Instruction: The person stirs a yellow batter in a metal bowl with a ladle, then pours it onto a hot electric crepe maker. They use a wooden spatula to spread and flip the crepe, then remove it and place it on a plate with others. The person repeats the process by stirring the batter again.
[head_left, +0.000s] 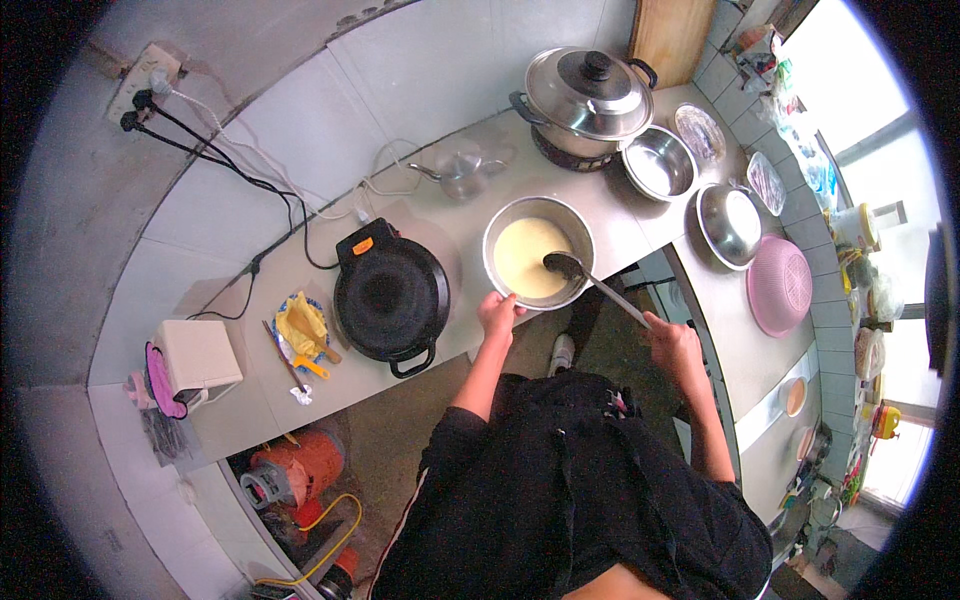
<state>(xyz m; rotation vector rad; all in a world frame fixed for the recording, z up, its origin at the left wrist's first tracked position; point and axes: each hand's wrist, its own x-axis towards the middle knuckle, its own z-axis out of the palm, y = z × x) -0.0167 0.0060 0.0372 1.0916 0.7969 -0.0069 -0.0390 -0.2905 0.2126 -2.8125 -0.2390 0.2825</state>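
Observation:
A steel pot (492, 238) holding pale yellow batter (525, 251) stands at the front edge of the counter. My left hand (498, 315) grips its near rim, thumb on top. In my right hand (673, 345) is the handle of a metal ladle (616, 298), which slants down across the pot's right rim. The dark bowl of the ladle rests in the batter, partly sunk. To the left of the pot is a round black electric griddle (390, 296) with a bare, dark cooking plate and a loop handle toward me.
Left of the griddle, a blue-rimmed plate (279, 330) bears a yellow cloth-like item, with a wooden spatula (319, 341) across it. A glass teapot (461, 174) stands behind the pot. Rightward are a lidded steamer pot (589, 97), steel bowls (660, 161) and a pink colander (780, 285).

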